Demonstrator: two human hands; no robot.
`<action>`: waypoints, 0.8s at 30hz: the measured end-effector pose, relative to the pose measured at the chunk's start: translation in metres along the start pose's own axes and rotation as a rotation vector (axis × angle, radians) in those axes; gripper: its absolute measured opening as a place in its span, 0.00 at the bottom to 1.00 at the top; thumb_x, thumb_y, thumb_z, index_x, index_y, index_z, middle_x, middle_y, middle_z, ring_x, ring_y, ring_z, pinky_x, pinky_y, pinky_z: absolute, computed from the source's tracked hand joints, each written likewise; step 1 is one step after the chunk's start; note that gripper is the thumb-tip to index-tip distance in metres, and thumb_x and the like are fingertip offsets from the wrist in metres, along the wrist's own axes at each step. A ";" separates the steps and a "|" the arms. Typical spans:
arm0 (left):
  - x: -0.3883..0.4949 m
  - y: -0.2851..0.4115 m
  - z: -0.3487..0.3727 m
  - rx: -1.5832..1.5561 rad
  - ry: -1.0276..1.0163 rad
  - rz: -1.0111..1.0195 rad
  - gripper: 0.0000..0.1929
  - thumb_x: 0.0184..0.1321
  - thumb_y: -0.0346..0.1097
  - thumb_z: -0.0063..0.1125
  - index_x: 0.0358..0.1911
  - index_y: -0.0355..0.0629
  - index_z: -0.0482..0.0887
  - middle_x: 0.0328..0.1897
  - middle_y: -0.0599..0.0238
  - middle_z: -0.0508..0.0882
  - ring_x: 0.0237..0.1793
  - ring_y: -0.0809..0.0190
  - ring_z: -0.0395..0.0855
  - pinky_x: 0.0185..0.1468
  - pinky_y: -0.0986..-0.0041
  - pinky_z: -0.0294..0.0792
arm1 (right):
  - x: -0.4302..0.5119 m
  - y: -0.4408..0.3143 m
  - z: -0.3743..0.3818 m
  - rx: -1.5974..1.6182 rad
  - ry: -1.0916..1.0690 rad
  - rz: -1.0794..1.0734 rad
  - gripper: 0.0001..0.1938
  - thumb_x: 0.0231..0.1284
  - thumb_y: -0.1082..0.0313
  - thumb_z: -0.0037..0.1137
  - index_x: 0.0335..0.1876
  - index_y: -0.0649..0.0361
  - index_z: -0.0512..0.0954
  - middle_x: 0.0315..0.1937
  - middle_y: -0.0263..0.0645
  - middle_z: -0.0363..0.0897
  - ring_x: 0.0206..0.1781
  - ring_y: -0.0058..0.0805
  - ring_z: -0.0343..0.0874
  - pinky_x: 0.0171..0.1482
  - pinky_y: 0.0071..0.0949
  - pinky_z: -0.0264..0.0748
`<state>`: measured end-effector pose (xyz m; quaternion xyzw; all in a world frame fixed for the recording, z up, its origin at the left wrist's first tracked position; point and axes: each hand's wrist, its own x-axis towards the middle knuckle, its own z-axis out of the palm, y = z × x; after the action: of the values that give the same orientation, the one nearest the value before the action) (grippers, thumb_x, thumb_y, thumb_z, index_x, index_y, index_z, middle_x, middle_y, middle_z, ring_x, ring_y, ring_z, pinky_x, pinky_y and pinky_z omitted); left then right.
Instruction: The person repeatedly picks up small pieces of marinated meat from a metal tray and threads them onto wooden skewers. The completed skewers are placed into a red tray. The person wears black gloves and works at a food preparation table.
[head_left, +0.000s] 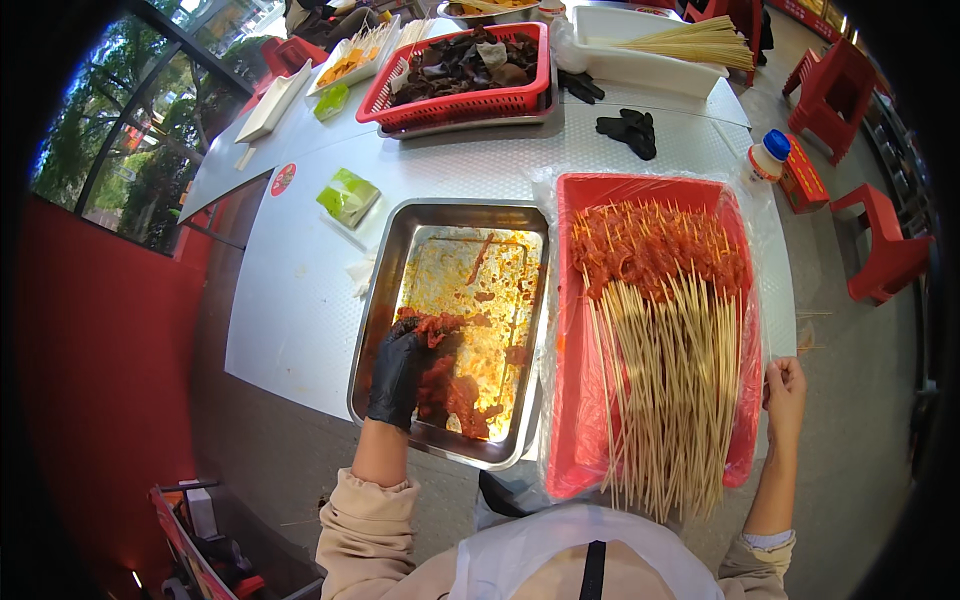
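My left hand (397, 367), in a black glove, reaches into a steel tray (536, 217) smeared with orange-red oil, its fingers on red marinated meat (437, 327). More of that meat (465, 405) lies beside the hand. A red plastic tray (570, 450) lined with clear film holds many bamboo skewers (660, 375), their meat-covered ends (660, 244) pointing away from me. At that tray's right side is my bare right hand (785, 379), with its fingers closed together; what appears to be a thin skewer rises from them, and its lower part is hidden.
A red basket of dark wood ear fungus (540, 75) stands at the back. Right of it is a white bin (645, 67) with bare skewers. Nearer lie a black glove (630, 133), a green packet (348, 197) and a blue-capped bottle (768, 156). Red stools (885, 240) stand to the right.
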<state>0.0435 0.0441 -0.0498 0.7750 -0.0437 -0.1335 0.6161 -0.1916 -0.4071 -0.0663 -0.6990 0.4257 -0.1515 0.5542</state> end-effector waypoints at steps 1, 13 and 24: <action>-0.002 0.007 0.003 -0.185 0.005 -0.122 0.14 0.61 0.34 0.54 0.49 0.42 0.80 0.48 0.63 0.82 0.43 0.63 0.81 0.43 0.72 0.76 | -0.010 -0.002 -0.003 0.023 0.062 0.002 0.05 0.67 0.69 0.47 0.35 0.59 0.72 0.21 0.23 0.64 0.21 0.08 0.58 0.21 0.11 0.52; -0.012 0.008 0.020 -0.785 -0.045 -0.103 0.17 0.67 0.40 0.48 0.57 0.44 0.76 0.56 0.60 0.80 0.55 0.57 0.79 0.57 0.63 0.72 | -0.143 -0.024 -0.001 0.144 -0.012 -0.174 0.14 0.66 0.74 0.45 0.55 0.61 0.75 0.25 0.28 0.69 0.22 0.10 0.61 0.23 0.12 0.55; -0.024 0.044 0.036 -0.539 0.120 0.107 0.18 0.69 0.41 0.49 0.54 0.36 0.77 0.51 0.61 0.81 0.50 0.66 0.78 0.54 0.76 0.71 | -0.161 -0.087 0.082 -0.242 -0.724 -0.541 0.17 0.56 0.82 0.52 0.52 0.63 0.77 0.24 0.40 0.73 0.23 0.29 0.73 0.27 0.24 0.68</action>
<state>0.0151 0.0053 -0.0106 0.5866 -0.0108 -0.0616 0.8075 -0.1940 -0.2296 0.0263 -0.8524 0.0222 0.0137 0.5222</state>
